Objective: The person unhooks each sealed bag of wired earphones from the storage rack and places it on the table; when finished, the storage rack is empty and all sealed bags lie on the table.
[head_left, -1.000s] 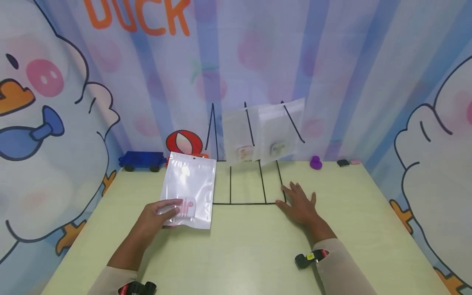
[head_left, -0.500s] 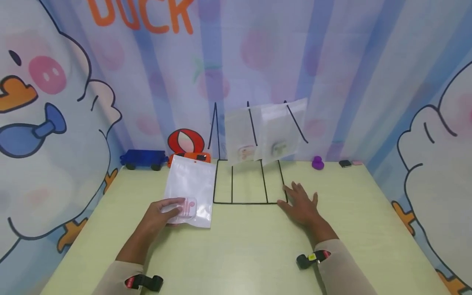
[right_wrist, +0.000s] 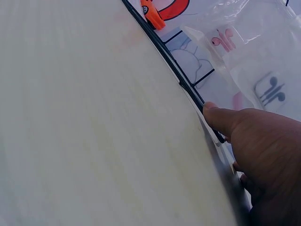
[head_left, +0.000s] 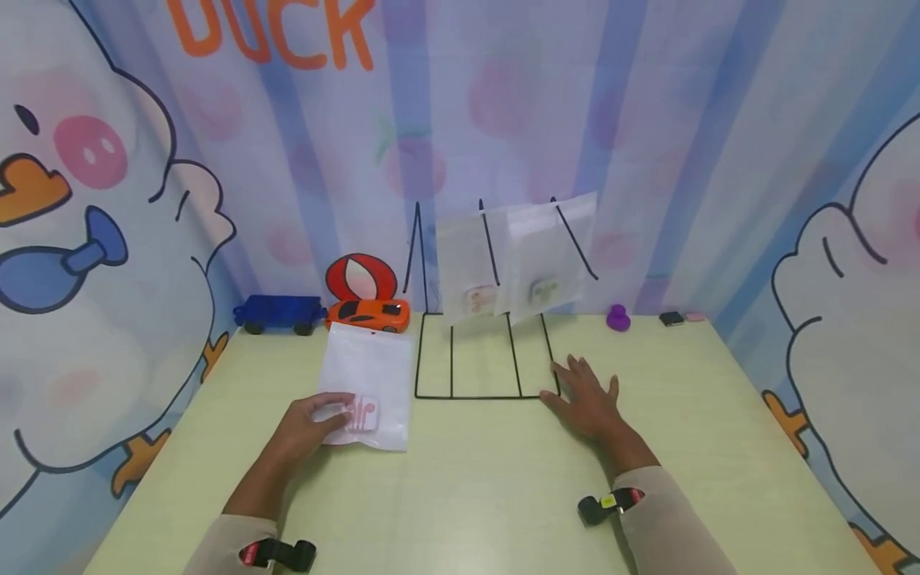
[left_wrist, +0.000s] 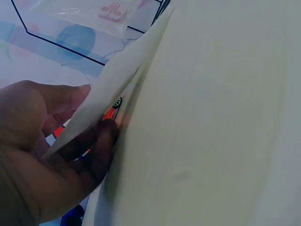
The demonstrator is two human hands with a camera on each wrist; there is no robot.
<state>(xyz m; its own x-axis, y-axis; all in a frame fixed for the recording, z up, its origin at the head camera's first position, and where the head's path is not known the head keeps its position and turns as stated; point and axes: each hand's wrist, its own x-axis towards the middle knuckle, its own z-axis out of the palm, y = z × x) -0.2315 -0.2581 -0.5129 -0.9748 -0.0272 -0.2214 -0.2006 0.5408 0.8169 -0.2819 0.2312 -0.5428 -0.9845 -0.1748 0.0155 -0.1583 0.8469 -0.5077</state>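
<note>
- Bag (head_left: 365,386), white plastic with pink earphones printed near its lower edge, is lying almost flat on the table (head_left: 489,479), just left of the wire rack (head_left: 480,355).
- Left hand (head_left: 309,423) is pinching the bag's lower left corner, thumb on top and fingers (left_wrist: 96,146) underneath, lifting that edge slightly.
- Right hand (head_left: 585,399) is resting flat on the table, fingers spread, touching the rack's front right corner.
- Two more bags (head_left: 517,259) are hanging on the rack's upright prongs.
- Orange toy car (head_left: 368,314) and blue toy truck (head_left: 276,313) are sitting at the table's far edge behind the bag.
- Purple toy (head_left: 616,318) is sitting at the far right.
</note>
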